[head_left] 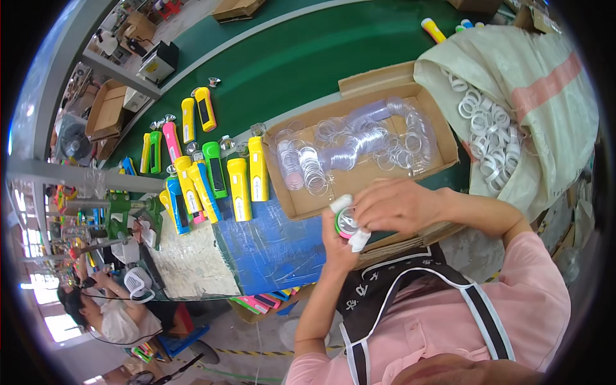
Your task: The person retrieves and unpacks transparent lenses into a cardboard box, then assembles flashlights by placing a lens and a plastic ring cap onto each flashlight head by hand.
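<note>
My left hand (333, 242) is wrapped round a flashlight (347, 222), its round head facing up with a green rim and a clear front; a bit of pink shows below the rim. White coverings sit on that hand's fingertips. Over the head's right side bends my right hand (399, 205), fingers drawn together at the rim; whatever they pinch is hidden. Just beyond both hands lies a shallow cardboard box (362, 172) with clear plastic discs (355, 144) in curved stacks and loose.
Yellow, green, pink and blue flashlights (239, 189) stand and lie at the left, among small reflectors (226, 142). White rings (491, 144) fill an open woven sack (545, 83) at the right. Behind runs a green belt (282, 70). Another person (122, 314) works at the far left.
</note>
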Demonstrator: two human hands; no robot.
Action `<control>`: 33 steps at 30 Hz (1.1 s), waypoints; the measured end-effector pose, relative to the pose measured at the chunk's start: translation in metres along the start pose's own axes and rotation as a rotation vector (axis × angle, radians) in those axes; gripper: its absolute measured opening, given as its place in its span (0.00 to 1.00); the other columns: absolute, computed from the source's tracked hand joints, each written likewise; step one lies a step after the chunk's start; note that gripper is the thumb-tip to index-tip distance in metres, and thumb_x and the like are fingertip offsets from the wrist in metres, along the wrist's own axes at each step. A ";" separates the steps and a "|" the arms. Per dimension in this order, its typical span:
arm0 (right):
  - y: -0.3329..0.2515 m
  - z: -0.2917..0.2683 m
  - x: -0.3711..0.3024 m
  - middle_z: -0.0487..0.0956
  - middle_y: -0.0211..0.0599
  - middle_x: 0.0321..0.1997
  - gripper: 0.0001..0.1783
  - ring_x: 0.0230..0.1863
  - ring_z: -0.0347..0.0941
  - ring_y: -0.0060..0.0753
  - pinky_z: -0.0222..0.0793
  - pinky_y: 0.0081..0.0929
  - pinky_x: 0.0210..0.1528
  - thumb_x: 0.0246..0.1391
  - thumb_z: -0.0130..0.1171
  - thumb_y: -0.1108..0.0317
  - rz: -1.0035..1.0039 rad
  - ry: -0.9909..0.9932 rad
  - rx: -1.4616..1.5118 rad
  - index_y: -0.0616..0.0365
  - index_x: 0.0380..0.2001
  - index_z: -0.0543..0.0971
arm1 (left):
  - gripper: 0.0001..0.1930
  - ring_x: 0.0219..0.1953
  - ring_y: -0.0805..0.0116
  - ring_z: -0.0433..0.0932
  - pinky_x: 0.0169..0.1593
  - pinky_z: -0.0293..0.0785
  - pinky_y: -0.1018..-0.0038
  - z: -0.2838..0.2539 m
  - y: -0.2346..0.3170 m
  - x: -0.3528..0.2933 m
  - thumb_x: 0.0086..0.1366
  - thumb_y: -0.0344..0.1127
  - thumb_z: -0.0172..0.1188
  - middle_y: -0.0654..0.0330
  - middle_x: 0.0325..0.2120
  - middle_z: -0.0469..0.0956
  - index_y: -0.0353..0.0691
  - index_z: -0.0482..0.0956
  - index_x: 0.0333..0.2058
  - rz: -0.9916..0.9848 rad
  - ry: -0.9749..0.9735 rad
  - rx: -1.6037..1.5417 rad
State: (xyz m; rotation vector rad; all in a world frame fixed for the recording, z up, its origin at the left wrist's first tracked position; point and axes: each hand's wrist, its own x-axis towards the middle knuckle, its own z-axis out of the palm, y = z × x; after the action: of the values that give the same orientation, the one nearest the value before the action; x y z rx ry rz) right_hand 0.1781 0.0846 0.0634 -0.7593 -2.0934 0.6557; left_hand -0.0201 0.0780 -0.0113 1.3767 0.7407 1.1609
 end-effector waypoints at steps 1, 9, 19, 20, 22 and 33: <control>0.008 -0.008 -0.009 0.80 0.37 0.43 0.10 0.51 0.75 0.43 0.70 0.39 0.55 0.54 0.63 0.67 0.164 0.011 0.054 0.56 0.39 0.81 | 0.28 0.42 0.70 0.76 0.46 0.74 0.75 0.007 -0.008 -0.004 0.57 0.32 0.68 0.56 0.42 0.75 0.36 0.65 0.55 -0.079 0.045 -0.133; 0.134 -0.002 0.000 0.80 0.38 0.41 0.12 0.49 0.73 0.44 0.70 0.42 0.50 0.50 0.64 0.68 0.260 0.008 -0.733 0.56 0.39 0.81 | 0.13 0.30 0.71 0.78 0.35 0.75 0.76 0.024 -0.019 -0.009 0.64 0.32 0.59 0.55 0.33 0.77 0.36 0.68 0.44 0.013 0.099 -0.002; 0.113 -0.045 -0.012 0.82 0.32 0.43 0.12 0.45 0.77 0.30 0.72 0.29 0.45 0.53 0.66 0.65 0.699 0.328 -0.316 0.62 0.36 0.83 | 0.16 0.38 0.69 0.78 0.45 0.74 0.73 0.042 -0.012 -0.006 0.62 0.31 0.59 0.56 0.39 0.78 0.35 0.70 0.48 0.040 0.097 0.042; 0.099 -0.043 -0.012 0.83 0.30 0.41 0.12 0.44 0.77 0.27 0.73 0.27 0.44 0.55 0.65 0.65 0.671 0.446 -0.183 0.62 0.37 0.83 | 0.17 0.40 0.68 0.78 0.47 0.73 0.72 0.040 -0.019 -0.010 0.62 0.28 0.58 0.56 0.41 0.78 0.34 0.71 0.49 0.019 0.116 0.066; 0.064 -0.037 -0.019 0.83 0.28 0.34 0.11 0.35 0.77 0.20 0.74 0.23 0.39 0.59 0.61 0.65 0.811 0.504 0.122 0.61 0.39 0.84 | 0.20 0.42 0.68 0.77 0.49 0.73 0.72 0.038 -0.024 -0.019 0.61 0.27 0.59 0.55 0.43 0.77 0.33 0.69 0.52 -0.175 0.103 -0.014; 0.030 -0.094 -0.091 0.82 0.33 0.30 0.11 0.32 0.78 0.28 0.73 0.27 0.39 0.53 0.63 0.62 1.045 0.536 -0.363 0.56 0.36 0.82 | 0.22 0.37 0.49 0.79 0.41 0.76 0.65 0.043 -0.001 -0.014 0.53 0.32 0.68 0.45 0.41 0.75 0.36 0.72 0.46 0.126 -0.228 0.338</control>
State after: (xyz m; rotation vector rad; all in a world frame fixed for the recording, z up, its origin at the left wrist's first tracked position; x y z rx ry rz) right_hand 0.3087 0.0592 0.0487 -2.0242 -1.2210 0.4929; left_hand 0.0158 0.0506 -0.0104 1.8275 0.7144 0.9815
